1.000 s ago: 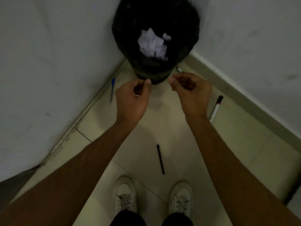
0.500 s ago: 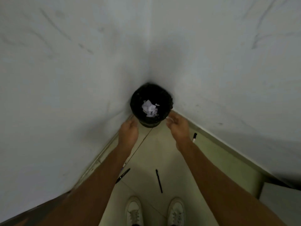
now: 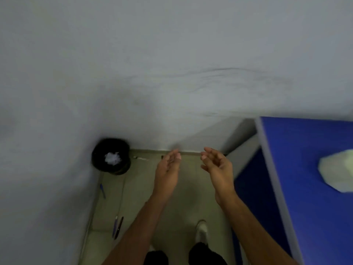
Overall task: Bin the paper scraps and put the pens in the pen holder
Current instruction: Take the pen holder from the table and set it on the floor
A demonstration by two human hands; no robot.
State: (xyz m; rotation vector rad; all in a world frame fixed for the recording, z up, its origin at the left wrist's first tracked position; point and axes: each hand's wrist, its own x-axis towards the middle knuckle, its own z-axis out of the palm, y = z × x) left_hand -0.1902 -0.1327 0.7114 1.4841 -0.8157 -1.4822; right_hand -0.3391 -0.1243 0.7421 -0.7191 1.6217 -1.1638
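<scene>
Lighting dim and flat; source not visible. Grey wall unevenly lit, with soft shadow pooling at lower left around the black bin (interior detail lost). Motion blur smears the whole frame, worst on the blue surface at right. Wide-angle bending at the edges.

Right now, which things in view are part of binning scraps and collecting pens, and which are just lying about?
Job: black bin, paper scraps inside it; blue pen by the wall; second blue pen and black pen together on the floor; white marker at the skirting; left hand, right hand, both empty.
Lying about: blue desk; blurred pale object on it.
</scene>
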